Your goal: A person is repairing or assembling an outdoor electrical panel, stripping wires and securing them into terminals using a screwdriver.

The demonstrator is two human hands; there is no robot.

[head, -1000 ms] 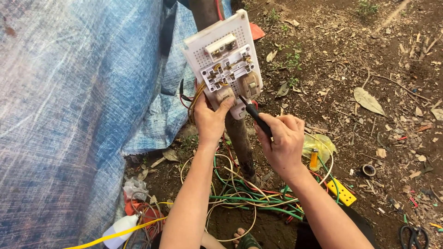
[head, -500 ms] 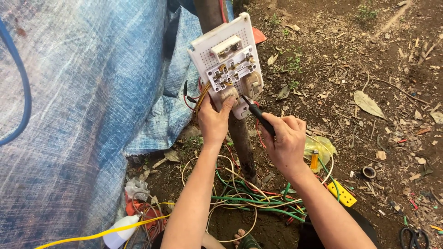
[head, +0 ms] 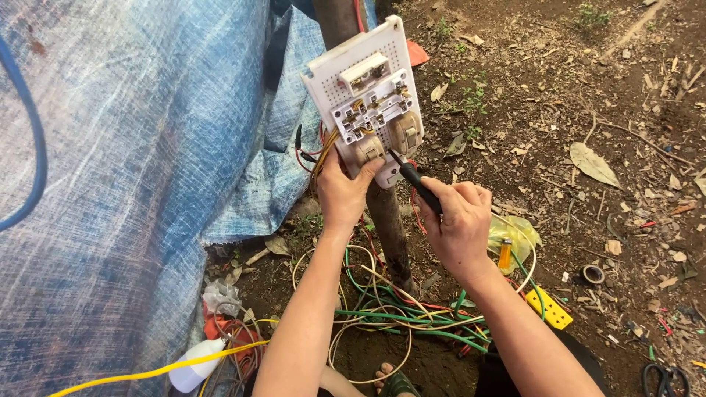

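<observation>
Two hands: left hand (head: pixel 346 192) grips switchboard (head: pixel 365 95), right hand (head: pixel 457 223) w/ screwdriver (head: pixel 416 181)

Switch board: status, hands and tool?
Left hand grips switch board bottom edge. Right hand holds screwdriver, tip at lower fittings. Wire tangle on the ground below.

My left hand (head: pixel 344 192) covers the lower left corner of the board (head: pixel 364 95), so where the wires (head: pixel 323 151) join behind it is hidden. The screwdriver (head: pixel 412 176) handle disappears inside my right hand (head: pixel 460 224), and its tip is too small to tell which screw it meets. The post (head: pixel 386 228) is cut off at the top edge. The scissors (head: pixel 665 381) and the white bottle (head: pixel 193 367) run close to the bottom edge, and the blue cable (head: pixel 33 147) leaves on the left.
</observation>
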